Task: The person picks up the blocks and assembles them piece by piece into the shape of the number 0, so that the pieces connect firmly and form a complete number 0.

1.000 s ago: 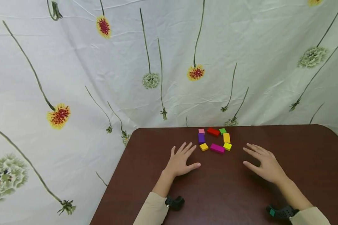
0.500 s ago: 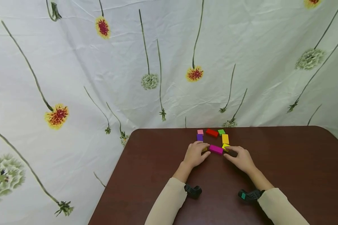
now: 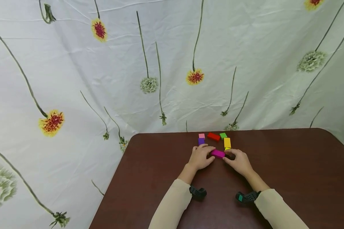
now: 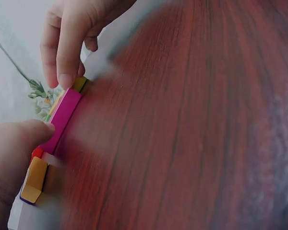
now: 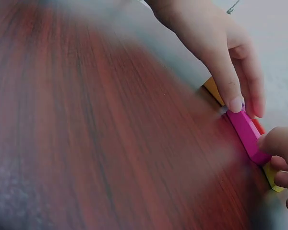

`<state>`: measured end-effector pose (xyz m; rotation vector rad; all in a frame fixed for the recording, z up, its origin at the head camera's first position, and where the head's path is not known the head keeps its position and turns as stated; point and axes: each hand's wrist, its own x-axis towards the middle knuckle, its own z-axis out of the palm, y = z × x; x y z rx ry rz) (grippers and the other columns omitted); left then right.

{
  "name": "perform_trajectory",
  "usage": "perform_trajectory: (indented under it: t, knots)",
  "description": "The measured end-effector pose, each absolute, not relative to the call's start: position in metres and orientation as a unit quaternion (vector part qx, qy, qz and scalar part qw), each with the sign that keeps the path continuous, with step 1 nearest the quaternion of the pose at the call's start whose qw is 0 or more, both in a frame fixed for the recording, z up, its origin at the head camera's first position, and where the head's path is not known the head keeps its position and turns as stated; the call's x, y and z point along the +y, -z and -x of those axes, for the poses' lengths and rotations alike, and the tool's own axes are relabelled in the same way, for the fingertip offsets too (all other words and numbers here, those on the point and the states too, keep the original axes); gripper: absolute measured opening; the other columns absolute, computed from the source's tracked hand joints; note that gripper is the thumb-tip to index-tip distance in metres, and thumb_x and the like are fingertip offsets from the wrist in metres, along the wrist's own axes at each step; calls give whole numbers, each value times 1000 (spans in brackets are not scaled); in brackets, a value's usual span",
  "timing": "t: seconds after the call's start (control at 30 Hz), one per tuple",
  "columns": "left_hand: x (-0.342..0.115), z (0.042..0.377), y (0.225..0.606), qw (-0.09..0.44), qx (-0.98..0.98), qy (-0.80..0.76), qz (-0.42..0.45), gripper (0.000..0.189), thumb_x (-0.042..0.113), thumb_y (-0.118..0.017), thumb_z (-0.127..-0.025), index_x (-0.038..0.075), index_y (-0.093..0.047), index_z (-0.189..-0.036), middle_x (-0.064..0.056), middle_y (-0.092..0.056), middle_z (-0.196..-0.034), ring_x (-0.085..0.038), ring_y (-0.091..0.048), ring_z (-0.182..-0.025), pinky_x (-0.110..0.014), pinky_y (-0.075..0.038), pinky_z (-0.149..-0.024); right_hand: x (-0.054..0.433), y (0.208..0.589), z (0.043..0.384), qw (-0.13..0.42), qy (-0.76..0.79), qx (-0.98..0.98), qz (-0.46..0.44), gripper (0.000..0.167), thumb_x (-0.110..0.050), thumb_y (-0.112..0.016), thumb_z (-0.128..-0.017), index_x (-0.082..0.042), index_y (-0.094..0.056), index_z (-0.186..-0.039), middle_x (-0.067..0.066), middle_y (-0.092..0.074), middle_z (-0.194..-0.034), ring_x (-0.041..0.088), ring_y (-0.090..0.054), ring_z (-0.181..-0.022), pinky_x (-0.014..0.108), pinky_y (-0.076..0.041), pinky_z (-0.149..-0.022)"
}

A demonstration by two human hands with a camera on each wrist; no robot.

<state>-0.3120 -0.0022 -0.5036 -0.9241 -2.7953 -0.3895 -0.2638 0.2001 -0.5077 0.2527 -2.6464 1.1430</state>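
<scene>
A magenta block (image 3: 218,154) lies at the front of a ring of coloured wooden blocks. My left hand (image 3: 200,157) pinches its left end between thumb and fingers. At the right end my right hand (image 3: 240,162) does the same, its thumb in front. Both grips also show in the left wrist view, with the magenta block (image 4: 62,117) slanting between the hands. Beside the left thumb sits an orange-yellow block (image 4: 34,177), which the left hand hides in the head view. A bright yellow block (image 5: 273,178) is close by the right fingers.
Behind the hands stand a purple block (image 3: 201,142), a pink block (image 3: 201,135), a red block (image 3: 213,136), a green block (image 3: 223,135) and a longer yellow block (image 3: 227,142). The dark brown table (image 3: 149,178) ends just beyond them, before a flower-printed cloth (image 3: 172,63).
Both hands came forward and inward from apart over the table to the front blocks. They now hold the magenta block's two ends. The head view has shifted slightly.
</scene>
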Motion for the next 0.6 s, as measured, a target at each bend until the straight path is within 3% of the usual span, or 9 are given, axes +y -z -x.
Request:
perform_trajectory:
  t: [0.6]
  knots:
    - [-7, 310, 501, 75, -937, 164, 299, 31, 32, -68, -92, 26, -71, -122, 9, -68, -117, -15, -49, -116, -38, -34, -92, 204, 509, 272, 85, -385, -915, -89, 33, -10, -72, -86, 3, -68, -116, 21, -66, -107, 36, -58, -97, 54, -47, -85]
